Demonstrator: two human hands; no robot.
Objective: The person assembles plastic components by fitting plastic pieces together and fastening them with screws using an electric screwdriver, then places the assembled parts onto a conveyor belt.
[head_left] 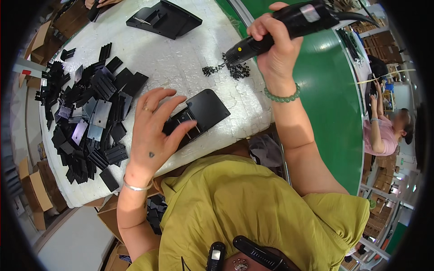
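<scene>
Left hand (151, 131) lies flat on a black housing (199, 115) at the near edge of the white foam pad (181, 67), fingers spread wide — pressing down, not gripping. The housing sits tilted, its far corner pointing toward the right hand; slots and ribs show between the fingers.

Right hand (275, 49) is wrapped tight round a black electric driver (280, 29), cable trailing off toward the green conveyor (334, 104). The driver's tip is down at a small heap of black screws (233, 70) on the foam, just beyond the housing. Whether a screw sits on the bit cannot be told — too small.

To the left, a large pile of black finned plates (88, 117), some with a shiny grey face. A second housing (165, 19) rests at the far edge of the pad. Cardboard boxes (34, 189) stand below the table on the left. Another person (384, 131) in pink works further down the conveyor.

Judgement on doing this step well: pick one screw cleanly on the bit, keep the driver upright over the hole, and keep the left fingers clear of it while holding the housing firm — foam gives under pressure, so the part could rock. Loose screws near the edge could roll off.
</scene>
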